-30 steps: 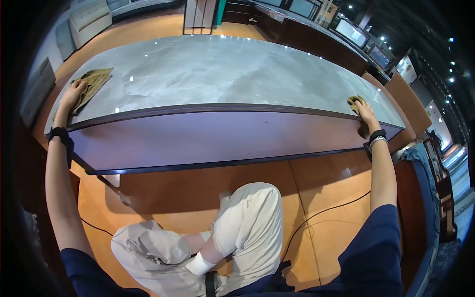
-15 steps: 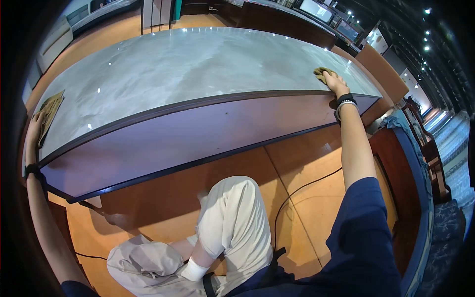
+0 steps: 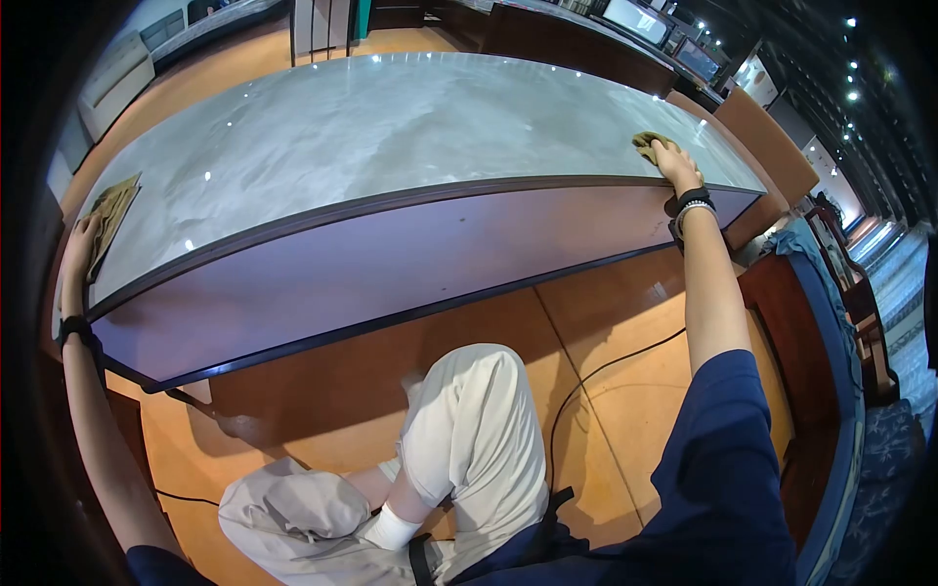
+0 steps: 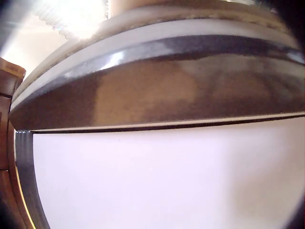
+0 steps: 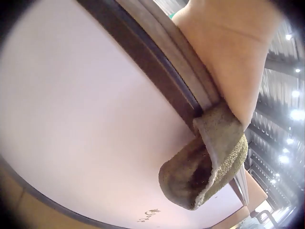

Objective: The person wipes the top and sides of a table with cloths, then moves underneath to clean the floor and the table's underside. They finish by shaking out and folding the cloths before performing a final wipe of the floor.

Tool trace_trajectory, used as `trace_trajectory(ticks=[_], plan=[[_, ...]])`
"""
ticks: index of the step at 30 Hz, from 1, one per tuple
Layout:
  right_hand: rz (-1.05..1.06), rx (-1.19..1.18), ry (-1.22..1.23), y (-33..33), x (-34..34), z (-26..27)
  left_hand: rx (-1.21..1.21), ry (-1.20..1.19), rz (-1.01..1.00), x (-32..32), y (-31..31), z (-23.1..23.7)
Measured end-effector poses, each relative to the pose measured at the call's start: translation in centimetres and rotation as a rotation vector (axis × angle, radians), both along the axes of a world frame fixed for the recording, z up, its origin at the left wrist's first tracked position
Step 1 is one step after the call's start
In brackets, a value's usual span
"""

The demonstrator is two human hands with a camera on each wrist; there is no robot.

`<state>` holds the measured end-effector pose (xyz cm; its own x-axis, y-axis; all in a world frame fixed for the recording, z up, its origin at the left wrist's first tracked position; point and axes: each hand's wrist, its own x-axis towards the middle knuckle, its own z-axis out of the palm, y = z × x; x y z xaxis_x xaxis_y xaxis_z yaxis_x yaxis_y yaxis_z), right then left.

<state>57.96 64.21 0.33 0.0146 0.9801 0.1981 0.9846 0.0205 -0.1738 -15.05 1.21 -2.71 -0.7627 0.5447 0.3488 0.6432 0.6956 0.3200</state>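
A grey, marbled, glossy tabletop (image 3: 391, 127) spans the head view, its dark near edge above a pale panel (image 3: 391, 264). At the far left, my left hand (image 3: 80, 244) grips the near side of an olive cloth (image 3: 119, 203), which lies spread on the top. On the right, my right hand (image 3: 678, 166) holds a second olive cloth (image 3: 647, 143), bunched under the fingers. In the right wrist view a fold of that cloth (image 5: 221, 148) hangs past the edge beneath my wrist. The left wrist view shows the tabletop's brown, shiny edge (image 4: 152, 90); my left hand is hidden there.
I sit cross-legged in light trousers (image 3: 469, 420) on an orange-tan floor (image 3: 625, 420). A black cable (image 3: 596, 371) runs across it. Brown chair backs (image 3: 767, 146) stand at the table's right end. Close on my right is a dark wooden piece of furniture with blue upholstery (image 3: 821, 332).
The head view has swung round to the right, then slightly back, so the table sits farther left and tilted. Both hands stay with their cloths at about the same spots on the table.
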Motion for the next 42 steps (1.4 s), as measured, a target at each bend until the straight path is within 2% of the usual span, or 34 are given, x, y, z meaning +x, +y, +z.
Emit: trace_trajectory(ticks=[5,19,31,42], plan=[[-0.003,0.000,0.005,-0.3,-0.1,0.1,0.018,-0.028,0.035,0.4,0.2,-0.1],[-0.009,0.023,-0.042,0.5,0.1,-0.2,0.010,0.092,0.039,-1.5,0.0,-0.8],[-0.008,0.033,0.003,-0.3,0.0,0.0,-0.033,0.040,0.068,0.8,0.3,0.1],[-0.004,0.024,-0.006,-0.8,-0.2,0.2,-0.022,0.057,0.049,-0.4,0.0,-0.4]])
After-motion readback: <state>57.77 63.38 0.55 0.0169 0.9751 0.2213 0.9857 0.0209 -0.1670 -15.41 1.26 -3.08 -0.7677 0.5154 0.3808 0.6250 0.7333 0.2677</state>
